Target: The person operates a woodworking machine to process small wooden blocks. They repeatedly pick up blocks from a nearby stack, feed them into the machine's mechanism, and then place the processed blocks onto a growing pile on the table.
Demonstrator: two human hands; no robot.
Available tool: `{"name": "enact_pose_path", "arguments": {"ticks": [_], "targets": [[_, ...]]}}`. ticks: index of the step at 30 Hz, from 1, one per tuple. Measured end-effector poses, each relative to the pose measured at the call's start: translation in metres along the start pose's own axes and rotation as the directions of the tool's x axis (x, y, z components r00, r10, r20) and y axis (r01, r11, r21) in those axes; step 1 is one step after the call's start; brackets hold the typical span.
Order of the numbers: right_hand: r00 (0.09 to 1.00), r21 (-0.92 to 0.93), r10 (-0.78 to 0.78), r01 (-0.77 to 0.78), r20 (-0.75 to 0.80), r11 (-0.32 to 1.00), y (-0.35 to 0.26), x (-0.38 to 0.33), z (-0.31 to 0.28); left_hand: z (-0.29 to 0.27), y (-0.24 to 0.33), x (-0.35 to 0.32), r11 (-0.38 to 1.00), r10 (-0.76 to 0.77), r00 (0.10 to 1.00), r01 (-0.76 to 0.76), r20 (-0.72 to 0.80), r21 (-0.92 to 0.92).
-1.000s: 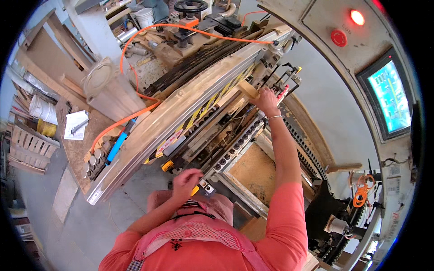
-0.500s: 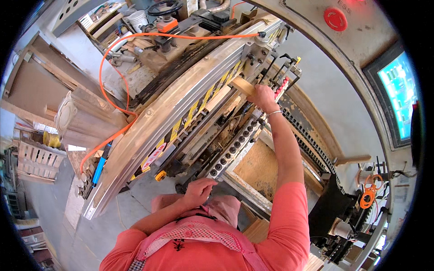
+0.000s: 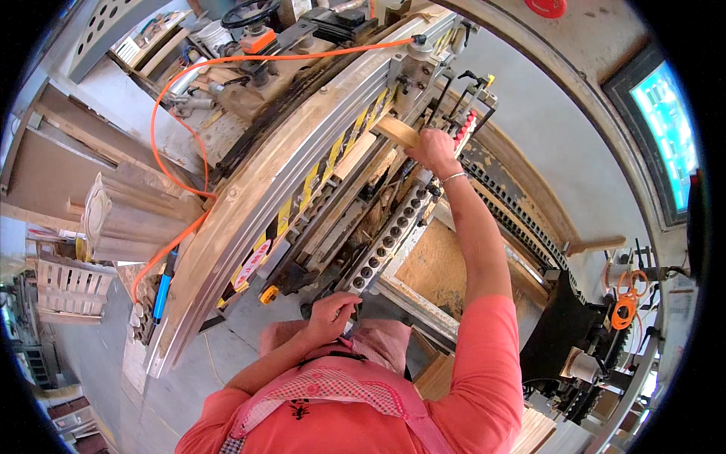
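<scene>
Out at arm's length, my right hand [image 3: 437, 151] is closed on the near end of a short wooden board [image 3: 397, 131]. The board's far end reaches the yellow-and-black striped edge of the machine beam [image 3: 291, 125]. Below the hand runs a machine rail with a row of dark round knobs [image 3: 389, 242]. My left hand [image 3: 331, 314] is held in front of my waist, beside the lower end of that rail. Its fingers are curled together, and whether anything is inside them is hidden.
An orange hose [image 3: 155, 136] loops over the beam. A lit screen [image 3: 664, 136] and a red push button [image 3: 546, 6] are on the right. Beside the rail is a dusty wooden panel [image 3: 435, 272]. A slatted crate [image 3: 76, 284] stands on the left, and a black chain track [image 3: 522, 242] on the right.
The whole view has shifted slightly, so most machine parts appear a little farther left. My right hand stays closed on the board, and my left hand remains curled by my waist.
</scene>
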State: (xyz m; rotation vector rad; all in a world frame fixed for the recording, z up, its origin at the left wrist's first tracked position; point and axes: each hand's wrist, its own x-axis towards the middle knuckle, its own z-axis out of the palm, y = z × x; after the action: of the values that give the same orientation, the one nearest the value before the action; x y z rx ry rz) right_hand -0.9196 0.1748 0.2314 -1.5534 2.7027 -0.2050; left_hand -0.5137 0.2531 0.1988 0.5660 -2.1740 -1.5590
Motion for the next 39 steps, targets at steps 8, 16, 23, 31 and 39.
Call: {"name": "enact_pose_path", "arguments": {"ticks": [8, 16, 23, 31, 39], "targets": [[0.999, -0.017, 0.026, -0.026, -0.021, 1.000, -0.005, 0.001, 0.002, -0.001, 0.001, 0.000, 1.000, -0.002, 1.000, 0.002, 0.007, -0.014], [0.998, -0.039, 0.049, -0.047, 0.047, 0.998, -0.010, 0.001, -0.002, 0.002, -0.001, -0.001, 1.000, 0.003, 1.000, -0.003, -0.011, -0.003], [1.000, -0.040, 0.029, -0.029, -0.002, 0.999, -0.007, 0.001, 0.006, 0.002, -0.001, 0.000, 1.000, 0.011, 1.000, -0.011, -0.019, -0.019], [0.999, -0.041, 0.036, -0.037, -0.016, 0.999, -0.011, 0.001, 0.004, 0.003, -0.003, -0.001, 1.000, -0.014, 1.000, 0.014, -0.027, -0.019], [0.998, -0.016, 0.063, -0.063, 0.011, 0.998, -0.014, 0.000, 0.001, 0.004, -0.003, 0.000, 1.000, -0.019, 0.999, 0.019, -0.027, -0.004]]}}
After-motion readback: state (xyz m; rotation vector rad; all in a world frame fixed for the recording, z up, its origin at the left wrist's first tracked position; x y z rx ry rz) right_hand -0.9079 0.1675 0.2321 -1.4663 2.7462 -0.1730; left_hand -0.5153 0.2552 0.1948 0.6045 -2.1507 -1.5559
